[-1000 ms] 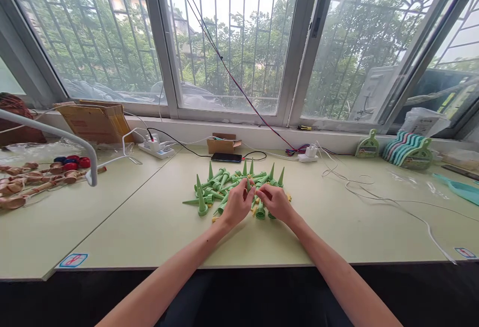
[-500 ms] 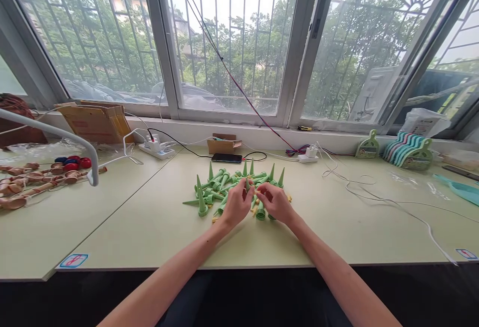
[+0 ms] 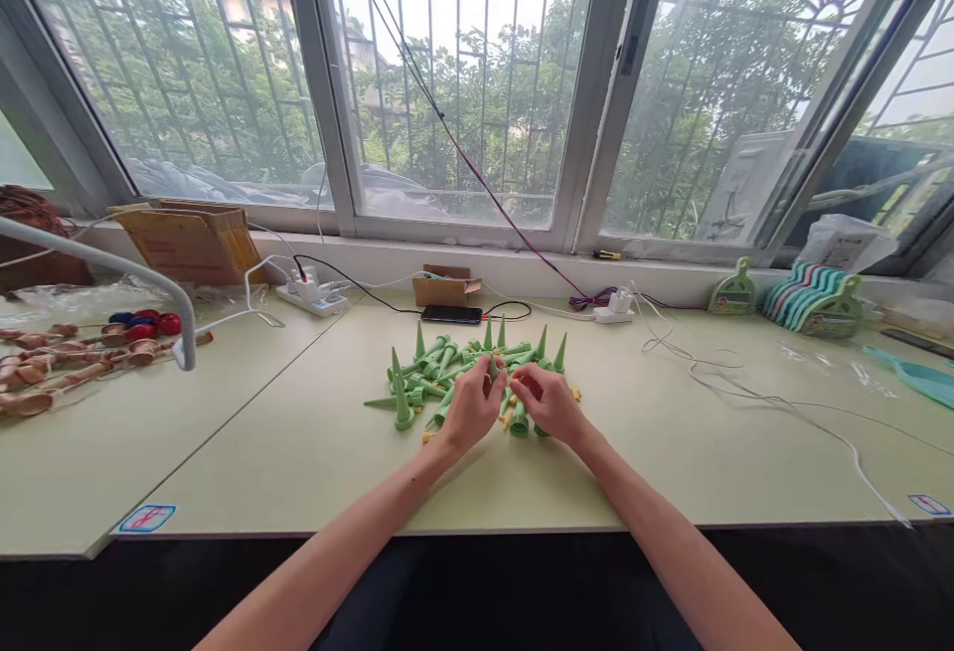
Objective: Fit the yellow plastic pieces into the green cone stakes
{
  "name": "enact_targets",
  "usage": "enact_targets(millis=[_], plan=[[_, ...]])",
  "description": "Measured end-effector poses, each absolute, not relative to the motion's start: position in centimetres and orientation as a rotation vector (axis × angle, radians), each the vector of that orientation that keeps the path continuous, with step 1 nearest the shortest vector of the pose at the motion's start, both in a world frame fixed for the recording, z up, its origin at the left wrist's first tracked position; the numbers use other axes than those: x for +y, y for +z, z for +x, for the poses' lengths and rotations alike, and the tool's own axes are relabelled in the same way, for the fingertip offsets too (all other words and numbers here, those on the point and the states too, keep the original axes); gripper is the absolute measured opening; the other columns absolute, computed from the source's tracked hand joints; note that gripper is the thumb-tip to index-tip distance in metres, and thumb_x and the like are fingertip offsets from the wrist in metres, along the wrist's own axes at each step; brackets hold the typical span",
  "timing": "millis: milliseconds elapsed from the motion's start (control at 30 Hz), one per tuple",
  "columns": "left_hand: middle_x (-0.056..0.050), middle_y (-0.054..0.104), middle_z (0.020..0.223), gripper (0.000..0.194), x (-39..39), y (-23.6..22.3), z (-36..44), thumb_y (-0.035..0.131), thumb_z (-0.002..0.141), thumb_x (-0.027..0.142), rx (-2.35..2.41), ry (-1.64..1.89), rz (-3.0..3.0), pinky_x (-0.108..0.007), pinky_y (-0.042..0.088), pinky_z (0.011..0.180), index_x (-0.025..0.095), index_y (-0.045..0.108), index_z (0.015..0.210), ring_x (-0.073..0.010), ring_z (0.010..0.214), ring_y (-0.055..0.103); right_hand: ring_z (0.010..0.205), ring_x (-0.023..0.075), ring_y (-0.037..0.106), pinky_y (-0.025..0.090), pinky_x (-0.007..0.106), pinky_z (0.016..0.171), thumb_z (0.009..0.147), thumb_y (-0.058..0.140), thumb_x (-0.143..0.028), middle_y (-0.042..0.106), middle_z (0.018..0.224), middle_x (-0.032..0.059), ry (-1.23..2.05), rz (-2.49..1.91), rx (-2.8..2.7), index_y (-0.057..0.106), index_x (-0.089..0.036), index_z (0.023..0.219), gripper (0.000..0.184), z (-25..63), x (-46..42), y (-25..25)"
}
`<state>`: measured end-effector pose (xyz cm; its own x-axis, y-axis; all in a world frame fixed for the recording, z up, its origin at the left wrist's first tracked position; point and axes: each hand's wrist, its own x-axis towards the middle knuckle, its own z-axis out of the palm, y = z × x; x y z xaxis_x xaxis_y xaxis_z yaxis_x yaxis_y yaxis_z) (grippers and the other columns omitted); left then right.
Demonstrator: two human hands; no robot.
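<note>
Over a heap of green plastic cone-shaped watering spikes, my left hand [image 3: 477, 401] is closed round one green spike [image 3: 493, 368], its tip showing above the fingers. Close beside it, my right hand [image 3: 550, 399] is pinched, thumb and fingers together; what lies between them is too small to make out. Other spikes lie on their sides or stand point up around both hands, such as the upright spike [image 3: 400, 406] on the left. A hollow green collar [image 3: 519, 422] faces me between the wrists. Small yellow pieces [image 3: 576, 394] are scattered among the spikes.
Behind the heap lie a phone [image 3: 451, 315] and a small open carton [image 3: 445, 285]. Wooden toys [image 3: 89, 368] and a grey metal arm [image 3: 160, 283] occupy the left. White cables [image 3: 790, 401] cross the right side, near teal and green dustpan-like items [image 3: 801, 305].
</note>
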<state>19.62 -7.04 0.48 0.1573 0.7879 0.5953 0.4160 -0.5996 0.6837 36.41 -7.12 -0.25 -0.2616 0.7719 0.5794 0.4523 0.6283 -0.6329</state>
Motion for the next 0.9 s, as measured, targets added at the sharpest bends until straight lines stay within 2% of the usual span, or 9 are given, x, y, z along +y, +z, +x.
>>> enact_targets(millis=[233, 900], plan=[[0.005, 0.046, 0.061, 0.016, -7.14, 0.64, 19.71, 0.047, 0.094, 0.036, 1.153, 1.422, 2.092, -0.022, 0.032, 0.051, 0.020, 0.052, 0.094, -0.0096, 0.047, 0.038, 0.052, 0.0136, 0.045, 0.037, 0.026, 0.053, 0.095, 0.052, -0.040, 0.054, 0.061, -0.0015, 0.443, -0.933, -1.933, 0.061, -0.020, 0.093, 0.022, 36.40, -7.24, -0.24], [0.005, 0.045, 0.061, 0.015, -7.04, 0.43, 19.64, 0.047, 0.094, 0.034, 1.163, 1.414, 2.095, -0.021, 0.032, 0.052, 0.020, 0.052, 0.094, -0.0093, 0.049, 0.037, 0.053, 0.0116, 0.041, 0.034, 0.024, 0.054, 0.097, 0.048, -0.039, 0.050, 0.060, -0.0024, 0.420, -0.987, -1.934, 0.061, -0.018, 0.080, 0.030, 36.39, -6.99, -0.36]])
